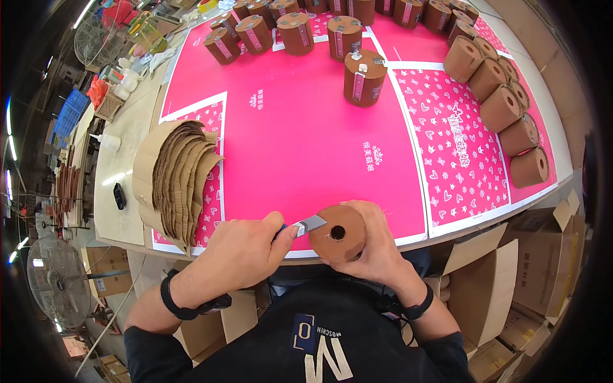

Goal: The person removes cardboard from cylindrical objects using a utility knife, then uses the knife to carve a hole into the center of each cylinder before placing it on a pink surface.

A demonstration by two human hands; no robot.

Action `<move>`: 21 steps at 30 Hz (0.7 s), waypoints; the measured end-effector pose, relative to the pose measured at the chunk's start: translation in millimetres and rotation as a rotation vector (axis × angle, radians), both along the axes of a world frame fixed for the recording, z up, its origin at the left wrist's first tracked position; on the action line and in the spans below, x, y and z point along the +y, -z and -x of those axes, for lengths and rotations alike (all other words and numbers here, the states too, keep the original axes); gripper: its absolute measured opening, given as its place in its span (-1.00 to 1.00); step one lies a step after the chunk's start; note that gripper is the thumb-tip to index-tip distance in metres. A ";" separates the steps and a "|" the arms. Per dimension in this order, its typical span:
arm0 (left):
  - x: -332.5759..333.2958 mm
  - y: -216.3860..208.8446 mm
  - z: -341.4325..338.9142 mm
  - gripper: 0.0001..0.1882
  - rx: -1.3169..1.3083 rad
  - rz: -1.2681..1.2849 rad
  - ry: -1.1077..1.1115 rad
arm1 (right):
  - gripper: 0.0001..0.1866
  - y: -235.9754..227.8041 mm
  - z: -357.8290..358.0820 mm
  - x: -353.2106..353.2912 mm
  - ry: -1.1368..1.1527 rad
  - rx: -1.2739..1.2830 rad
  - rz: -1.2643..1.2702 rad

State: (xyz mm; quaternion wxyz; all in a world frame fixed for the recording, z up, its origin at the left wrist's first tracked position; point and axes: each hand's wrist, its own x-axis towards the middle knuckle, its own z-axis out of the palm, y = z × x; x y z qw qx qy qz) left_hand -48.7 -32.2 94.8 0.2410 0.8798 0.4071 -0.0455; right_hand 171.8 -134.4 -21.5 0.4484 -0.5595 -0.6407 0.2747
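Observation:
My left hand is closed around the blue handle of a utility knife. The knife's blade points right and lies against the top of a brown roll, next to the dark round hole in its centre. At the table's near edge, my right hand wraps around the right side of that roll and holds it with the holed end facing up. Left of my hands, a fanned stack of brown paper sheets lies on the table.
Pink printed sheets cover the table. Several brown cylinders with pink straps stand toward the back. More holed brown rolls lie along the right edge. A black object and a white bottle are at left; open cardboard boxes stand below right.

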 end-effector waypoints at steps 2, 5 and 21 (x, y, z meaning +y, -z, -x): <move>0.8 0.0 -0.8 -0.68 -0.024 0.001 0.018 | -0.05 -0.4 -0.4 0.1 0.002 -0.006 0.010; 0.9 -0.9 -1.2 -0.68 -0.033 0.001 0.034 | -0.05 0.1 -1.3 0.8 -0.002 0.009 0.007; 15.5 -4.1 3.7 -0.65 -0.039 0.107 0.059 | -0.05 -3.5 -3.7 1.1 -0.068 0.034 0.051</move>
